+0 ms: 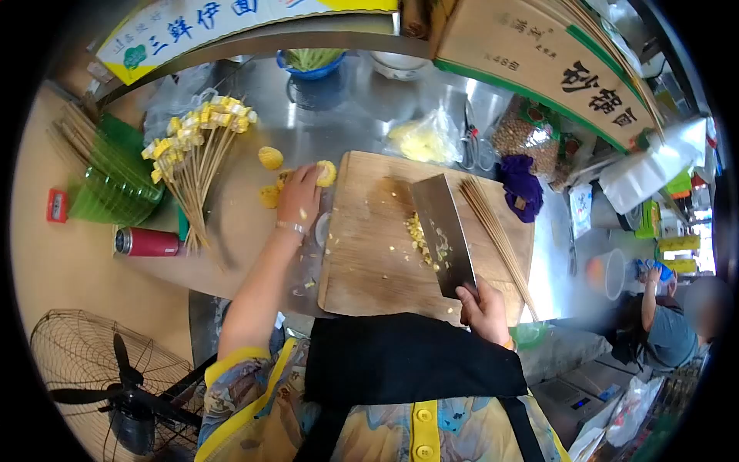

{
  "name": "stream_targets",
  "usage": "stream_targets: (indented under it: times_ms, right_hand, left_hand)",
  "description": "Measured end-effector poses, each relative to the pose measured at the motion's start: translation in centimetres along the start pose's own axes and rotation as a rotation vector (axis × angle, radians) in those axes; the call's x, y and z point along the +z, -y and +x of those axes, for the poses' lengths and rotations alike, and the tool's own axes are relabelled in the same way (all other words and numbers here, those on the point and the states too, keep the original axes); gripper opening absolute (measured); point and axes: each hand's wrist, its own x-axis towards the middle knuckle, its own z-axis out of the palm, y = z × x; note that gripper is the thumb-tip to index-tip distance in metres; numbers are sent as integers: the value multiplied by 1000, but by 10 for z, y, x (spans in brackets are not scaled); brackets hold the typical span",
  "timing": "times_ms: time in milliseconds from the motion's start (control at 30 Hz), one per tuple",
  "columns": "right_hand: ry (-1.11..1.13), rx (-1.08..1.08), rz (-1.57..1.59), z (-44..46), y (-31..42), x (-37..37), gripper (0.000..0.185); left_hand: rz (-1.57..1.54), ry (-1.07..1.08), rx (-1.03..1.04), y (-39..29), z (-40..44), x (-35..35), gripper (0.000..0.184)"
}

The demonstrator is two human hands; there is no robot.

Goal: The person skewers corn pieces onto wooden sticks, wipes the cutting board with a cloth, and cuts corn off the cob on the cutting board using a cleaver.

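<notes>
My left hand (299,202) is left of the wooden cutting board (362,262), its fingers closed about a yellow ridged piece of corn cob (326,174) by the board's upper left corner. More corn cob pieces (269,158) lie beside and partly under that hand. In my right hand (485,309) is the handle of a cleaver (446,235), its broad blade tilted over the board. Bits stick to the blade. Small yellow corn bits (416,235) are scattered on the wood along the blade's left side. Thin bamboo skewers (496,239) lie along the board's right side.
Skewers with yellow and white pieces (204,123) stand bunched at the left, near a red flask (148,242). A fan (127,393) is at lower left. Behind the board lie a plastic bag (427,137), scissors (471,142) and a purple cloth (522,187). Another person (668,327) is at far right.
</notes>
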Motion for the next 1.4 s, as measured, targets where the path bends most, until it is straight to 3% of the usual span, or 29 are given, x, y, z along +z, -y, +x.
stream_targets:
  times_ms: [100, 167, 300, 367, 400, 467, 600, 633, 733, 800, 933, 1400]
  right_hand:
    - [-97, -54, 70, -8, 9, -2, 12]
    - [-124, -84, 18, -12, -1, -8, 10]
    - [-245, -26, 21, -19, 0, -16, 8]
    - [-275, -20, 25, -18, -7, -16, 8]
    - [-277, 24, 12, -17, -6, -16, 10]
    - [-277, -35, -52, -14, -24, -11, 10]
    - [-148, -68, -152, -7, -28, 2, 11]
    - [-122, -86, -162, -6, -25, 6, 11]
    - [-92, -181, -298, -4, -24, 10, 11]
    - [-62, -210, -353, -4, -24, 12, 12]
    - [-2, -319, -491, -2, -25, 22, 12]
    - [157, -309, -778, 1, 4, 31, 18]
  left_hand:
    - [206, 100, 95, 21, 30, 42, 41]
    - [274, 360, 26, 24, 44, 44, 48]
    - [307, 504, -67, -5, 56, 11, 49]
    - [231, 152, -38, -14, 48, 0, 52]
    - [227, 157, -32, -23, 42, -7, 52]
    - [-226, 222, -190, -52, 22, -19, 53]
    - [-305, 278, 35, -117, -50, -1, 51]
    - [-303, 382, -5, -124, -63, 5, 52]
    - [-268, 399, 55, -130, -81, 16, 49]
    - [-287, 226, 121, -130, -86, 17, 46]
    - [-312, 193, 176, -126, -91, 17, 39]
    - [-233, 210, 205, -121, -90, 24, 34]
